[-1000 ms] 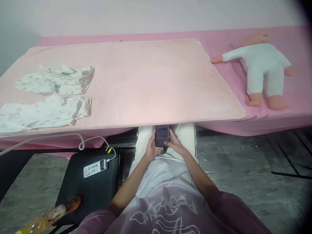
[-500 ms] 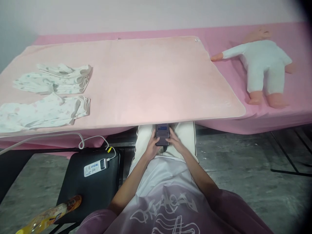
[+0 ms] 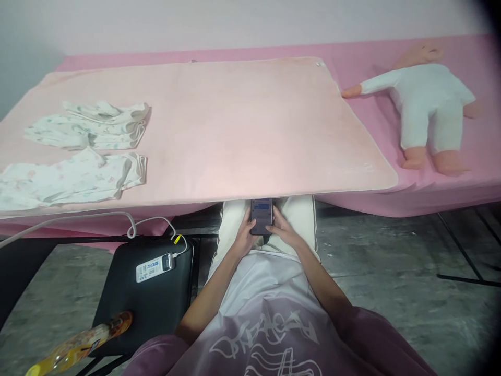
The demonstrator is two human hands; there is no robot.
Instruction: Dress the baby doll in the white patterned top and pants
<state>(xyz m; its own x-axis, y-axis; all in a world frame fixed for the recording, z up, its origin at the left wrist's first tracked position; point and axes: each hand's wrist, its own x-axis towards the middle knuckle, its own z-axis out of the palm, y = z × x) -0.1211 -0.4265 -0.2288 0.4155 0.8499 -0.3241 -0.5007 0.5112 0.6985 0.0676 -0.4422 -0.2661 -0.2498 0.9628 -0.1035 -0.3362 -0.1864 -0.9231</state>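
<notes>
A dark phone (image 3: 261, 218) with a lit screen is held upright over my lap, just below the table's front edge, which hides its top. My left hand (image 3: 246, 234) grips its left side, with the thumb at the screen. Around its right side is my right hand (image 3: 285, 228), the thumb resting on the lower part of the screen. On the table ahead lies a pale pink mat (image 3: 250, 125). Folded white printed baby clothes lie at its left: a back pile (image 3: 90, 127) and a front pile (image 3: 74, 176). A doll (image 3: 432, 107) in white lies at the right.
Left of me, a black stool (image 3: 156, 303) carries a white power bank (image 3: 155, 268) with a cable (image 3: 117, 214) attached. A bottle (image 3: 78, 347) with a yellow cap lies at the stool's near edge. Black metal legs (image 3: 462, 248) stand under the table at right.
My right thumb has shifted slightly on the phone's screen. The whole view has moved a little, so the table things appear slightly further right. Both hands keep hold of the phone.
</notes>
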